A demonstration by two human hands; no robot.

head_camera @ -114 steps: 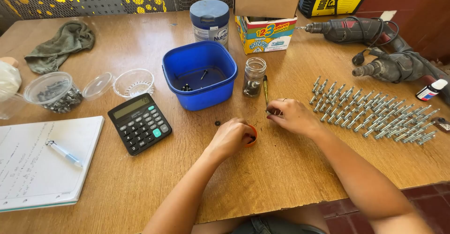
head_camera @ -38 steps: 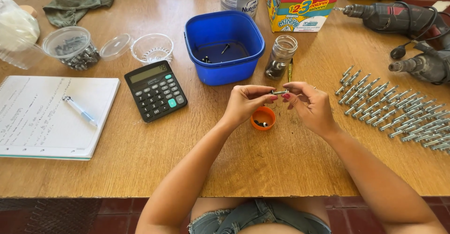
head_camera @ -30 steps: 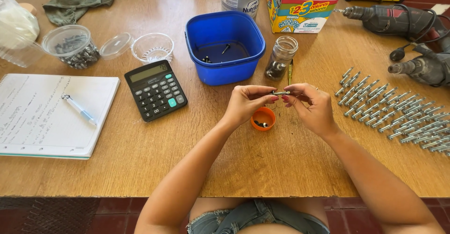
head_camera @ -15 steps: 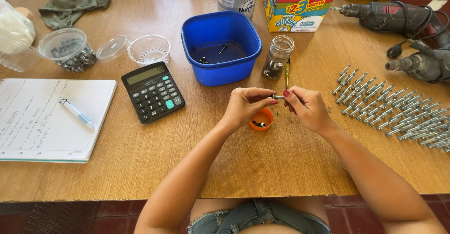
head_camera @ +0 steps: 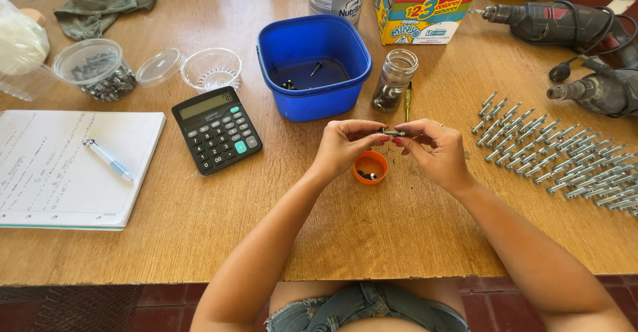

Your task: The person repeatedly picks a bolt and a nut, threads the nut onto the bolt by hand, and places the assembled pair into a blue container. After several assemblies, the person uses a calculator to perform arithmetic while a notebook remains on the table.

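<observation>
— What sits between the fingers?

— A small metal anchor bolt (head_camera: 393,133), lying level, just above the orange cap (head_camera: 370,167). The left hand (head_camera: 345,147) pinches one end with its fingertips and the right hand (head_camera: 432,154) pinches the other, so both hands are closed on the same bolt and nearly meet over it.

— And the orange cap itself?

— It rests on the wooden table (head_camera: 372,232), directly under the hands, with a few dark small parts inside. I cannot tell what kind they are.

— What lies beyond the cap?

— Just behind it stands a small glass jar (head_camera: 393,81) with dark pieces at the bottom, and a green-handled tool (head_camera: 407,99) lies beside that jar. Left of the jar, still behind the cap, is a blue plastic tub (head_camera: 312,66) holding a few loose screws.

— To the right of the cap?

— Rows of anchor bolts (head_camera: 558,156) laid out on the table, well apart from the cap. Farther behind them lie two power drills (head_camera: 571,46).

— To its left?

— A black calculator (head_camera: 216,130), then an open notebook (head_camera: 73,169) with a pen (head_camera: 108,160) on it. Behind the calculator stand two clear plastic cups (head_camera: 159,73), one of them full of screws, and a green rag (head_camera: 106,1) lies farther back.
</observation>
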